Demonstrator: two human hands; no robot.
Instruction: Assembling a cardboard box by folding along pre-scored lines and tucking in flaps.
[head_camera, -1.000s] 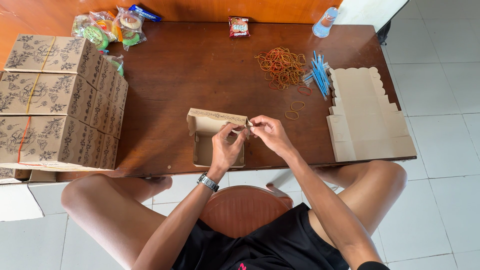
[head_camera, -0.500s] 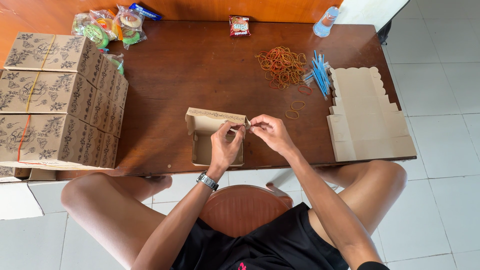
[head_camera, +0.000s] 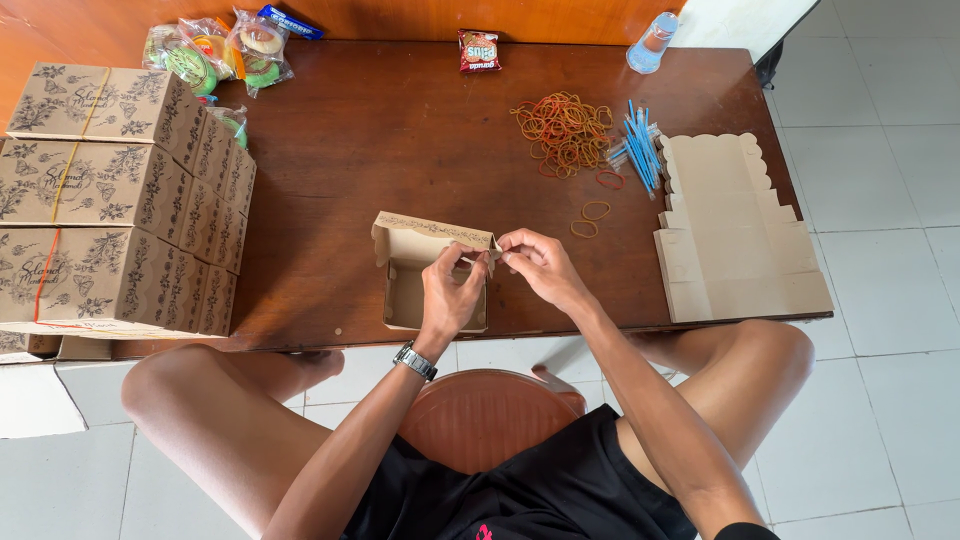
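A small tan cardboard box (head_camera: 410, 270), partly folded and open at the top, sits near the front edge of a dark wooden table (head_camera: 380, 150). My left hand (head_camera: 450, 292) pinches the box's right wall from the near side, a watch on its wrist. Just to the right, my right hand (head_camera: 538, 262) grips the same right corner flap with its fingertips. The two hands nearly touch at that corner. The box's back flap stands upright with a printed border.
Stacked printed cardboard boxes (head_camera: 110, 190) fill the table's left side. Flat unfolded box blanks (head_camera: 735, 235) lie at the right. Rubber bands (head_camera: 565, 130) and blue straws (head_camera: 640, 145) sit behind them, snack packets (head_camera: 215, 50) and a plastic cup (head_camera: 652, 42) at the far edge.
The box and both hands stay in nearly the same place; the fingers have shifted slightly at the right corner flap.
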